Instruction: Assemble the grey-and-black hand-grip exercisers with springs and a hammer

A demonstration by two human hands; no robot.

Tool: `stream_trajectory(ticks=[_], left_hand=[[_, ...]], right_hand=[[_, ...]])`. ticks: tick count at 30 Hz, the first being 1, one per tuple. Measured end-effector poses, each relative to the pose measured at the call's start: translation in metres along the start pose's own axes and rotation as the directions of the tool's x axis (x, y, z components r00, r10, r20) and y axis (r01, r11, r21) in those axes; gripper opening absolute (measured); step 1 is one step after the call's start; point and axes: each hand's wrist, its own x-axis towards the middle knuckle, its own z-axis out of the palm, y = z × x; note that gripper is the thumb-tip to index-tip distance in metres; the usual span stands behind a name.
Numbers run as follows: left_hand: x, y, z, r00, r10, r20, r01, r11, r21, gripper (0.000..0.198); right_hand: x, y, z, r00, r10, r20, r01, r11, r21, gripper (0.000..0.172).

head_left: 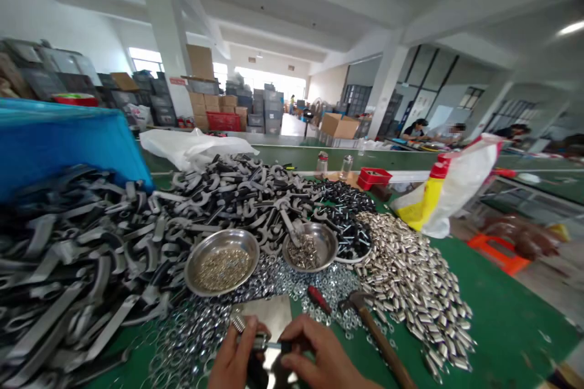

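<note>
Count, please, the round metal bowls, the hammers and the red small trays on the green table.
Round metal bowls: 2, the larger and the smaller
Hammers: 1
Red trays: 1
Total: 4

both hands run off the bottom edge; the small metal part between their fingertips is mostly hidden.

I'm looking into a factory assembly hall. A long green-covered worktop in the lower frame is heaped with black-and-grey metal brackets and shiny silver cylindrical sleeves. Stacked brown cardboard cartons and grey plastic crates fill the upper centre, and seated workers line benches at upper right.
</note>
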Motion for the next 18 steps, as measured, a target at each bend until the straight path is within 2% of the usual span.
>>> stream_trajectory(ticks=[3,6,7,8,9,11,13,14,16,17,18], left_hand=[[-0.015,0.01,-0.008,0.993,-0.104,0.051,0.11,0.987,-0.119,0.039],[-0.021,0.015,-0.009,0.988,-0.146,0.047,0.153,0.971,-0.187,0.039],[-0.021,0.015,-0.009,0.985,-0.161,0.059,0.17,0.963,-0.207,0.039],[-0.022,0.015,-0.01,0.982,-0.172,0.071,0.184,0.957,-0.225,0.039],[-0.024,0.015,-0.011,0.98,-0.181,0.088,0.197,0.951,-0.238,0.039],[-0.027,0.017,-0.015,0.978,-0.181,0.105,0.202,0.949,-0.242,0.037],[-0.031,0.022,-0.018,0.983,-0.16,0.091,0.176,0.962,-0.211,0.035],[-0.033,0.025,-0.02,0.987,-0.14,0.079,0.152,0.97,-0.19,0.033],[-0.037,0.03,-0.022,0.995,-0.084,0.054,0.091,0.984,-0.152,0.031],[-0.038,0.032,-0.022,0.998,-0.051,0.043,0.056,0.989,-0.136,0.03],[-0.039,0.034,-0.024,0.999,-0.012,0.036,0.017,0.993,-0.117,0.028]], right_hand=[[-0.005,-0.008,0.012,0.996,-0.074,0.054,0.077,0.995,-0.058,0.015],[-0.005,-0.008,0.018,0.998,0.055,0.024,-0.053,0.996,-0.078,0.014],[-0.005,-0.007,0.018,0.999,0.039,0.011,-0.038,0.994,-0.106,0.014],[-0.004,-0.005,0.019,1.0,-0.026,0.006,0.026,0.989,-0.143,0.013],[-0.004,-0.002,0.018,0.99,-0.141,0.013,0.141,0.972,-0.191,0.012],[-0.004,0.001,0.017,0.912,-0.407,0.055,0.405,0.868,-0.289,0.015],[-0.003,0.002,0.015,0.818,-0.564,0.112,0.564,0.75,-0.345,0.019],[-0.003,0.001,0.014,0.792,-0.597,0.129,0.599,0.718,-0.354,0.02],[-0.001,-0.002,0.014,0.784,-0.606,0.136,0.613,0.719,-0.326,0.021],[0.0,-0.005,0.014,0.799,-0.588,0.129,0.598,0.75,-0.283,0.02],[0.001,-0.008,0.015,0.834,-0.539,0.116,0.551,0.806,-0.218,0.019]])
